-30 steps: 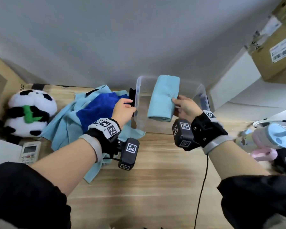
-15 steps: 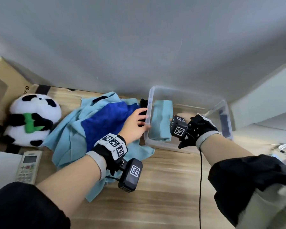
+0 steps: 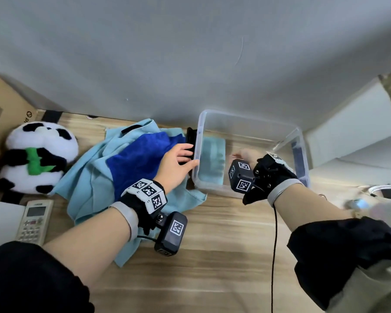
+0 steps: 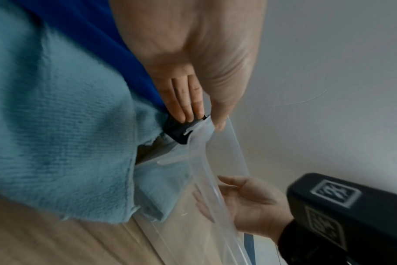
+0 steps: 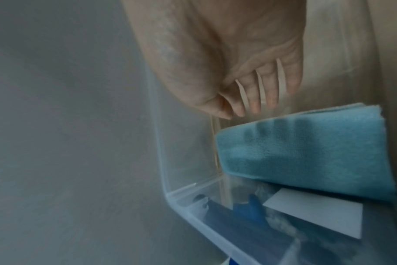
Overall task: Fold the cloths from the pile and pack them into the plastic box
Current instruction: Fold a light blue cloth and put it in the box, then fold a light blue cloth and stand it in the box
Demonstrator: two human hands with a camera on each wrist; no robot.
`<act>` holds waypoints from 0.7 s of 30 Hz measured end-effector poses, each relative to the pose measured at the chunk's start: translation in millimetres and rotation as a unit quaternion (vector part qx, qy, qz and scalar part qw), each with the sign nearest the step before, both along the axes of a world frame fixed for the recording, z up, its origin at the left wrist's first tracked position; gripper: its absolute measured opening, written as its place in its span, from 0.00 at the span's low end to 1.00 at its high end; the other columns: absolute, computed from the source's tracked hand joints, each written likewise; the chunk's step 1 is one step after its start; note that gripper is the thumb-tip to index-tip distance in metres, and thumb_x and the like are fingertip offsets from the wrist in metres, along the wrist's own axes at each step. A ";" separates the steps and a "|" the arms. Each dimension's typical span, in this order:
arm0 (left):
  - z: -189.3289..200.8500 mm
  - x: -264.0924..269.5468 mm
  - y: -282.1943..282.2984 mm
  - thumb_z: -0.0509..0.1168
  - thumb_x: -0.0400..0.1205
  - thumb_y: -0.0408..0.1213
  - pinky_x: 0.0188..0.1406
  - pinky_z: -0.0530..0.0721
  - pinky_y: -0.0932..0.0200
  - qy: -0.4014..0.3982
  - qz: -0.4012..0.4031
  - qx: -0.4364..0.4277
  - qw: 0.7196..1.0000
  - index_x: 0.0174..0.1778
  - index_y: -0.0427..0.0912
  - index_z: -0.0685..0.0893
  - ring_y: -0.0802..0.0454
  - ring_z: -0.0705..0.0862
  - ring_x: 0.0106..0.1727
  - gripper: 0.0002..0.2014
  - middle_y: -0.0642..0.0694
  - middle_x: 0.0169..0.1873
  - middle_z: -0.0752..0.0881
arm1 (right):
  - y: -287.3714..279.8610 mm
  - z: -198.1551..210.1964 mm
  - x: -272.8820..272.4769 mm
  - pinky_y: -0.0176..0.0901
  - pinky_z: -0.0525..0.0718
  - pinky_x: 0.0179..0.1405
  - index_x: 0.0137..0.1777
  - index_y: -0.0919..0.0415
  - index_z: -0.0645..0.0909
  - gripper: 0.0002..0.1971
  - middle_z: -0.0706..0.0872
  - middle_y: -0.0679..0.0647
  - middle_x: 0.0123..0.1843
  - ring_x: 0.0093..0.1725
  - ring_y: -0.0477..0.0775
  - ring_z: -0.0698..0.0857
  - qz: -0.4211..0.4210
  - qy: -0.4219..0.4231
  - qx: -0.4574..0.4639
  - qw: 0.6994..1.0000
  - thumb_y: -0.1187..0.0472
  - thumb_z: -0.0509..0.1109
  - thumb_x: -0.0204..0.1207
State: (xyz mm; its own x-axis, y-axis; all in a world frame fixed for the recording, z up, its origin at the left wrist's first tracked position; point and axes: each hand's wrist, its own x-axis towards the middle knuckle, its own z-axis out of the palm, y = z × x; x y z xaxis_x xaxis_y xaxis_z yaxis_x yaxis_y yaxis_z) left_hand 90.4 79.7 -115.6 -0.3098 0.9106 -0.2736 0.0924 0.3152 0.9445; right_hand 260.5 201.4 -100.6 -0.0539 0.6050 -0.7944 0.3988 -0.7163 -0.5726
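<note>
A clear plastic box (image 3: 248, 119) stands at the back of the wooden table. One folded light blue cloth (image 3: 212, 159) lies flat inside it against the left wall. My left hand (image 3: 189, 158) holds the box's left end, fingers on the black latch (image 4: 177, 130) and thumb on the rim (image 4: 218, 123). My right hand (image 3: 239, 154) is inside the box just right of the folded cloth (image 5: 306, 154), fingers straight and empty (image 5: 238, 111). The pile (image 3: 131, 161), a dark blue cloth on light blue ones, lies left of the box.
A panda plush (image 3: 38, 157) and a remote control (image 3: 34, 219) lie at the left, with a cardboard box (image 3: 2, 111) behind them. A white box (image 3: 348, 136) stands right of the plastic box. A black cable (image 3: 274, 245) hangs from my right wrist.
My right hand lowered the folded light blue cloth into the box and let go of it. My left hand stayed at the box's left end.
</note>
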 end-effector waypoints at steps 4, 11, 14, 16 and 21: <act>-8.0 -18.7 -24.6 0.63 0.81 0.29 0.57 0.82 0.53 0.075 0.058 0.012 0.995 0.52 0.42 0.83 0.54 0.82 0.46 0.08 0.47 0.46 0.85 | -21.4 21.5 5.3 0.36 0.79 0.36 0.50 0.61 0.79 0.08 0.83 0.53 0.41 0.37 0.49 0.82 -0.025 0.088 0.042 0.995 0.65 0.57 0.83; -26.7 -63.0 -81.3 0.63 0.74 0.23 0.56 0.79 0.55 0.237 0.072 -0.100 0.964 0.52 0.38 0.87 0.39 0.84 0.53 0.14 0.39 0.53 0.87 | -93.6 56.0 -8.8 0.30 0.79 0.29 0.48 0.59 0.84 0.10 0.89 0.51 0.43 0.36 0.45 0.85 0.186 0.162 0.051 0.968 0.58 0.62 0.82; -33.0 -72.6 -100.1 0.63 0.71 0.27 0.61 0.79 0.48 0.276 0.072 -0.164 0.944 0.56 0.44 0.84 0.36 0.81 0.59 0.19 0.36 0.59 0.83 | -125.6 41.5 -24.0 0.35 0.84 0.30 0.59 0.63 0.80 0.13 0.86 0.54 0.50 0.38 0.48 0.85 0.300 0.080 -0.029 0.950 0.55 0.60 0.83; -33.0 -74.4 -109.1 0.64 0.70 0.29 0.64 0.78 0.48 0.276 0.082 -0.192 0.938 0.60 0.45 0.81 0.34 0.78 0.62 0.21 0.35 0.62 0.79 | -142.4 22.6 -33.7 0.42 0.86 0.35 0.69 0.68 0.72 0.20 0.80 0.58 0.58 0.40 0.52 0.83 0.304 -0.013 -0.041 0.952 0.57 0.63 0.82; -29.8 -72.6 -126.4 0.76 0.65 0.43 0.59 0.81 0.47 0.214 0.057 -0.225 0.949 0.68 0.50 0.71 0.35 0.82 0.56 0.34 0.39 0.61 0.77 | -162.8 -13.8 -44.1 0.48 0.89 0.43 0.77 0.57 0.64 0.33 0.73 0.58 0.69 0.51 0.55 0.81 0.255 -0.113 0.106 0.954 0.57 0.72 0.73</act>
